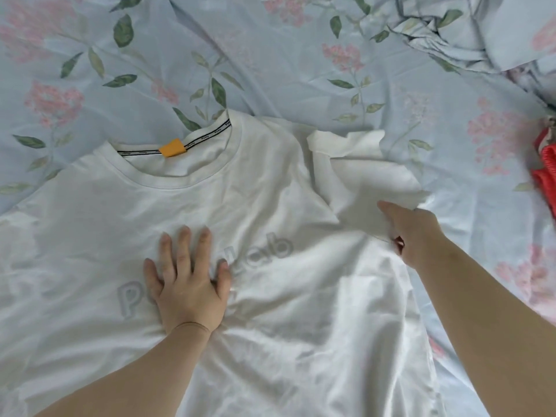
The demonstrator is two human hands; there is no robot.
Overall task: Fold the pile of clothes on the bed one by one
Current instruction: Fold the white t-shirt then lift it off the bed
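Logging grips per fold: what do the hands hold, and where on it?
The right hand pinches the white T-shirt at its sleeve's underarm edge; the left hand presses flat on it.

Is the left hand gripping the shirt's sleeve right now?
No, the left hand lies flat, fingers spread, on the chest of the white T-shirt.

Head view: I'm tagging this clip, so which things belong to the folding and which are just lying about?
In the job: white T-shirt, left hand pressing it flat, right hand gripping its sleeve.
Lying about: floral bedsheet, crumpled bedding, red fabric.
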